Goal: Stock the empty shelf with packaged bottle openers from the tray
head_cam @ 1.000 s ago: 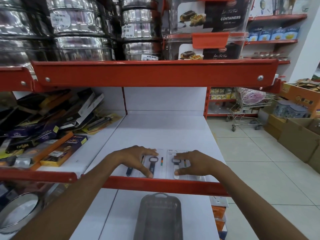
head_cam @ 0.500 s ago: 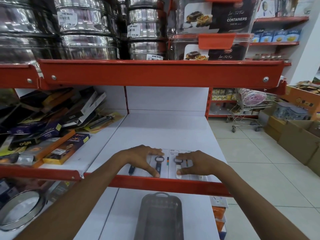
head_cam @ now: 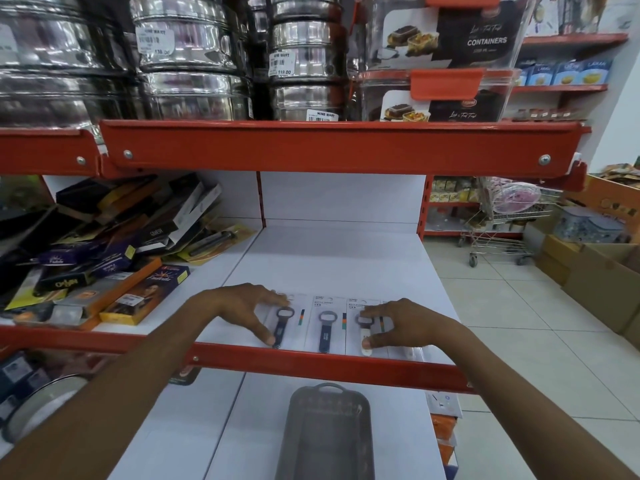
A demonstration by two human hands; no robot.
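Observation:
Three carded bottle openers lie side by side at the front of the white shelf (head_cam: 332, 265), just behind its red lip. My left hand (head_cam: 235, 311) rests on the left pack (head_cam: 280, 327), forefinger at its top edge and thumb at its lower end. The middle pack (head_cam: 326, 332), with a dark handle, lies untouched between my hands. My right hand (head_cam: 405, 323) spans the right pack (head_cam: 363, 329), thumb on its white handle; what lies under the palm is hidden. The grey plastic tray (head_cam: 325, 434) sits on the shelf below.
Boxed knives and other packs (head_cam: 114, 258) are piled on the neighbouring shelf to the left. Steel tins (head_cam: 194, 64) and plastic containers (head_cam: 446, 57) fill the red-edged shelf above. To the right are a tiled aisle, a wire trolley (head_cam: 502, 220) and cardboard boxes (head_cam: 595, 271).
My left hand has slid left, uncovering the left pack, and the packs now lie spread further apart. My right hand has stayed on the right pack.

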